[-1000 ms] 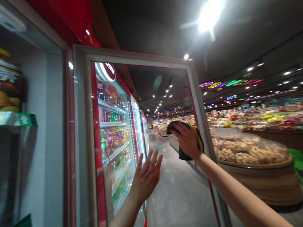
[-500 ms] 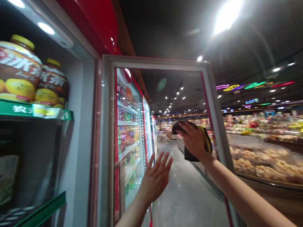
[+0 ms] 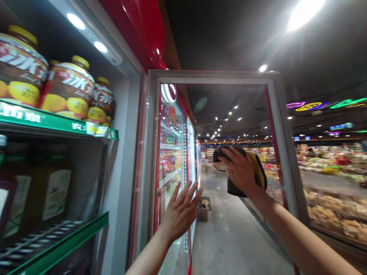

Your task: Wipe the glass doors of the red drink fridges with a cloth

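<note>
A glass cooler door (image 3: 213,77) with a grey frame stands swung open in front of me. My right hand (image 3: 240,168) presses a black and yellow cleaning cloth (image 3: 260,172) to the right half of the pane, its fingers over the cloth's folded dark top. Lower and to the left, my left hand (image 3: 182,208) is open with its fingers spread. It holds nothing and is close to the glass; whether the palm touches it I cannot tell.
To the left, the open cooler holds large iced tea bottles (image 3: 69,89) on a shelf with a green price strip (image 3: 51,117). Darker bottles (image 3: 56,194) stand below. Through the glass are another lit cooler (image 3: 172,152), an aisle floor (image 3: 223,236) and a box (image 3: 204,210); packaged goods (image 3: 329,210) lie at right.
My view has turned left, so the door and bottles appear further right. Against the door, the right hand with the cloth has shifted slightly left, and so has my open left hand.
</note>
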A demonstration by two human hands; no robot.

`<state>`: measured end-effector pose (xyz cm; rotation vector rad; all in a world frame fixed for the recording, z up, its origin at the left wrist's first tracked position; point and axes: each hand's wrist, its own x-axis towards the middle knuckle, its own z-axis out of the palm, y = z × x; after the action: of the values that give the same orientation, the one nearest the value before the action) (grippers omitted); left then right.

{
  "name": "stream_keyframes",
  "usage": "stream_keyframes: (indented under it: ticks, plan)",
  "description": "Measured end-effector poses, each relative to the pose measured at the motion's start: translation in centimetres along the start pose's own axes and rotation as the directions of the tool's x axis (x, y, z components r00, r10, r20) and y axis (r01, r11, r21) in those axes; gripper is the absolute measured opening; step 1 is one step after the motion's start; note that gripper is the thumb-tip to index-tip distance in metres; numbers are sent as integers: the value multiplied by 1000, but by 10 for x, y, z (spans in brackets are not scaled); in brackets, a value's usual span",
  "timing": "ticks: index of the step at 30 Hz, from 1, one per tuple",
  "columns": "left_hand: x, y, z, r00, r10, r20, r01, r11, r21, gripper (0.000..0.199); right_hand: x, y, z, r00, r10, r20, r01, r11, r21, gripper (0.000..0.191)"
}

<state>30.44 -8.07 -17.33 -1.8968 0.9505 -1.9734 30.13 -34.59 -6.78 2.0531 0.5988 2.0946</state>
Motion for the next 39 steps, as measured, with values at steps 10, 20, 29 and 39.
stream_keyframes:
  ticks: [10, 20, 29, 39]
  plan:
    - [-23, -10, -9, 996, -21, 82, 18, 999, 31, 61, 38, -39, 7, 964, -266, 25, 258, 950, 174, 35]
    - [-52, -24, -19, 994, -34, 102, 26, 997, 78, 69, 58, -74, 18, 980, -190, 56, 177, 967, 186, 42]
    - [-74, -30, -22, 994, -19, 107, 7, 994, 110, 70, 82, -91, 25, 998, -31, -54, 43, 969, 244, 31]
    - [-83, -29, -18, 994, -6, 113, -9, 991, 134, 71, 110, -129, 43, 867, -499, 13, 470, 825, 315, 28]
